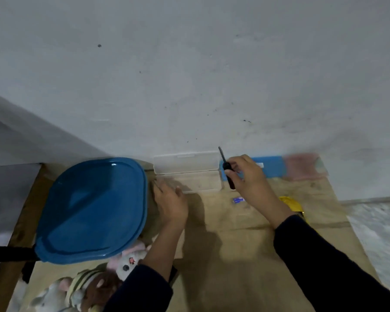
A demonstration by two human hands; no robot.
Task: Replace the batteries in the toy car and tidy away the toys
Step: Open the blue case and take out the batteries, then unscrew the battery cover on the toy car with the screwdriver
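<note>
A small black-handled screwdriver [227, 171] is pinched in the right hand [249, 176]. The thumb and curled fingers [234, 164] are closed round its handle and the thin shaft is pointed up and away, so it is held clear of the bench rather than applied to anything. This hand is raised well to the right of the large blue plastic tub lid [92, 208], from which all places here are reckoned.

The left hand [170, 200] is laid just beside the lid's right edge. Its fingers [161, 188] are stretched out fairly straight, and nothing is seen gripped in them. They are blurred, and whether the translucent white plastic case [187, 164] is touched cannot be told. That case is stood open against the wall, just right of the lid's far corner, presumably as the tool's storage place.

The yellow toy car [292, 204] is found far to the right of the lid, half hidden behind the right forearm. What appears to be a small blue-wrapped battery [238, 199] is seen lying on the brown bench [234, 255] between lid and car, probably kept within reach for the swap. Soft plush toys [126, 263] are heaped against the lid's near edge, apparently awaiting the tub. The battery step is judged to be in hand, and the tidying not yet begun
</note>
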